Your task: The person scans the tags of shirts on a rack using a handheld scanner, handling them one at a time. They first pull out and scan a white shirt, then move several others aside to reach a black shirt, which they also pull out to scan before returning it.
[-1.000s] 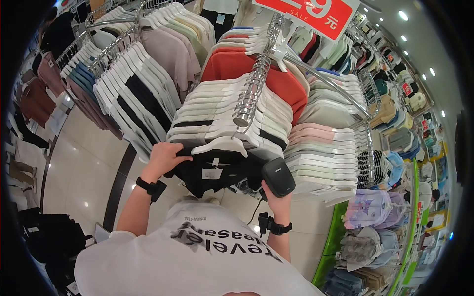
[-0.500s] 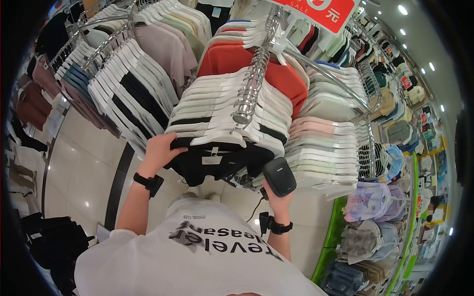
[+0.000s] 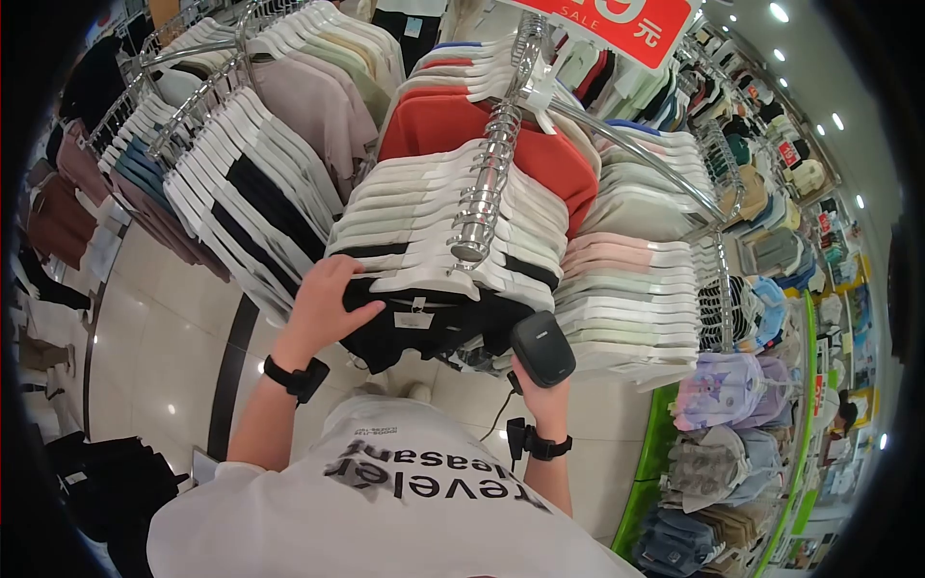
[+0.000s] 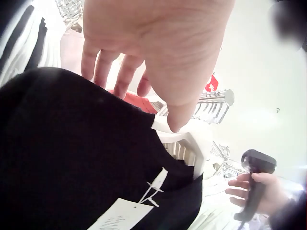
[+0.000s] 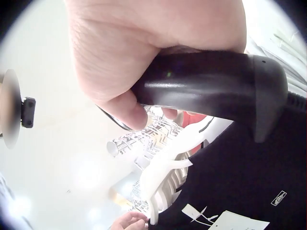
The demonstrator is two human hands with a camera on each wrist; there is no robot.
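Note:
A black shirt (image 3: 429, 323) with a white paper tag (image 3: 414, 320) hangs on a white hanger (image 3: 424, 283) at the front of the rack. My left hand (image 3: 328, 306) is at the shirt's shoulder, thumb spread from the fingers. In the left wrist view, the left hand (image 4: 158, 52) has its fingertips behind the shoulder of the black shirt (image 4: 86, 139), its thumb beside the hanger. My right hand (image 3: 544, 397) grips a black handheld scanner (image 3: 544, 349) right of the shirt. The right wrist view shows the right hand (image 5: 153, 43) curled round the scanner's handle (image 5: 201, 86).
Behind the shirt, white, grey and red garments crowd a metal rail (image 3: 474, 226). More full racks stand left and right. A red sale sign (image 3: 617, 24) hangs above. Pale floor tiles (image 3: 154, 318) show at left, and black clothes (image 3: 116, 482) lie at lower left.
My left thumb has moved away from the fingers, which held the shirt's shoulder before. The shirt and its tag shifted slightly. My right hand keeps the scanner in nearly the same place.

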